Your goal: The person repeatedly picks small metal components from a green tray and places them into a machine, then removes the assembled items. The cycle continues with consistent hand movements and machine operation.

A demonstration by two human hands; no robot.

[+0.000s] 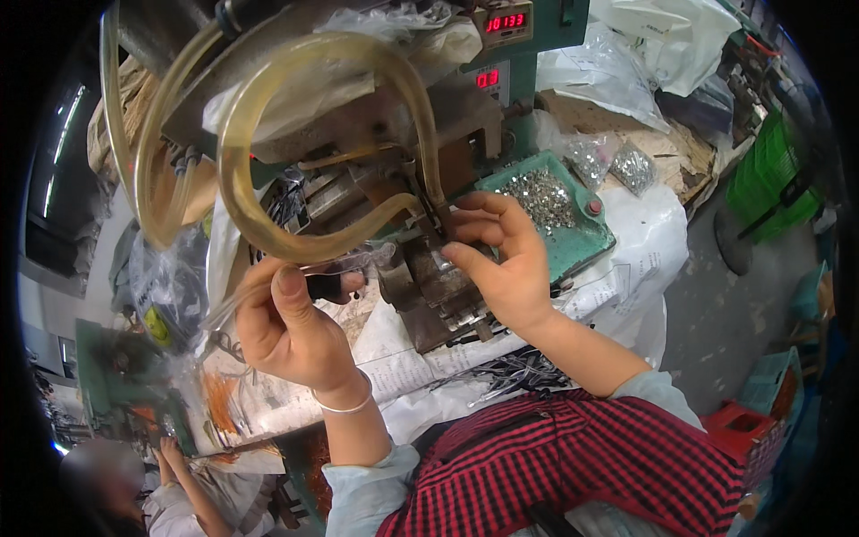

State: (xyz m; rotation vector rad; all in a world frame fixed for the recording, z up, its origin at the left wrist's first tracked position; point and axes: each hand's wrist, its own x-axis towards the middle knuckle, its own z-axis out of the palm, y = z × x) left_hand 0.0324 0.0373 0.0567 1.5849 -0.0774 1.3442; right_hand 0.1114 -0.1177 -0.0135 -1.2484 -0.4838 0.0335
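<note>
My left hand [300,327] is raised left of the bench machine's metal fixture [434,282], thumb and fingers closed. A thin, pale, shiny strip [353,259] runs from its fingertips towards the fixture; its exact kind is unclear. Something black [324,286] wraps one finger, perhaps a sleeve. At the fixture's right side is my right hand [510,264], thumb and fingers bent together at the upright tool. Whatever they grip there is too small or hidden to name. Yellowish clear hoses [237,179] loop in front of the machine and end near the fixture.
Right of the fixture, a green tray [582,255] bears many small shiny metal pieces [541,199]. Dark slender metal parts [519,371] lie along the bench's near edge. Bagged parts [633,168] lie beyond the tray. A red-lit display [506,22] tops the machine. Another person sits lower left.
</note>
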